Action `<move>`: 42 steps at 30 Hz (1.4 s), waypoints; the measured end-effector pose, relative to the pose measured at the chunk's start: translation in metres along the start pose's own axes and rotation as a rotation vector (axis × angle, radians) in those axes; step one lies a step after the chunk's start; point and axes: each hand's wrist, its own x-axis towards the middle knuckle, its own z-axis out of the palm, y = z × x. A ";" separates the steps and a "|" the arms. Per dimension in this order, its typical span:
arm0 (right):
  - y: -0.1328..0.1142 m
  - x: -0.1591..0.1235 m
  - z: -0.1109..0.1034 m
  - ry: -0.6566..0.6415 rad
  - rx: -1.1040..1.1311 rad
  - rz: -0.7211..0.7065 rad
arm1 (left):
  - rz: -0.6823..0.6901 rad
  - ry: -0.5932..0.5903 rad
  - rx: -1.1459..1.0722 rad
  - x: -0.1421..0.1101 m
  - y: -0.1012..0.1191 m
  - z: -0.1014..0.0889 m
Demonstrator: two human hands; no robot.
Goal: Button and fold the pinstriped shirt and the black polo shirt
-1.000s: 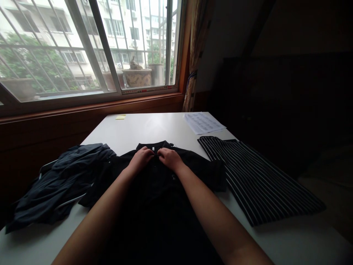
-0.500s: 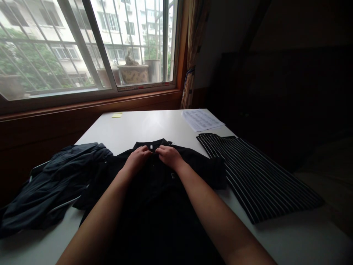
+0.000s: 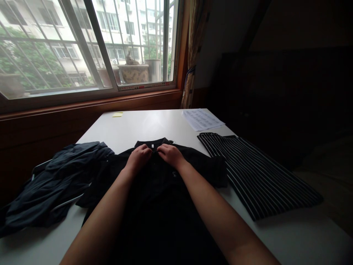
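Shirt [image 3: 157, 191] lay front up under both forearms, its lower part running back toward the person below the grip, where the hem could not be made out. Left of the grip, a grey garment [image 3: 60, 184] lay rumpled against the sleeve on that side, with neither hand on it; it looked untended. Right of the grip, striped cloth [image 3: 259, 173] lay flat with straight edges, apparently settled. Both sleeves reached out to either side of the grip, so the spreading seemed done, and no fold showed across the visible chest.

At the grip itself, the left hand [image 3: 139, 158] and the right hand [image 3: 171, 156] each pinched cloth at the neck opening, near each other but apart, fingertips partly hidden. Whether a button there was fastened could not be told; the neck seemed unfinished. Just beyond the grip came the collar [image 3: 145, 142]; farther off, on the table [image 3: 132, 127], lay papers [image 3: 202, 118] to its right and a note [image 3: 117, 114] to its left.
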 end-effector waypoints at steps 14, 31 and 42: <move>-0.004 -0.002 -0.007 0.087 0.047 -0.037 | 0.048 0.213 -0.151 -0.006 -0.001 -0.006; -0.009 0.000 -0.008 0.038 0.001 -0.062 | 0.120 0.189 -0.156 -0.007 -0.001 -0.006; -0.002 0.003 0.001 0.060 0.253 0.026 | 0.149 0.167 -0.341 -0.007 -0.003 -0.001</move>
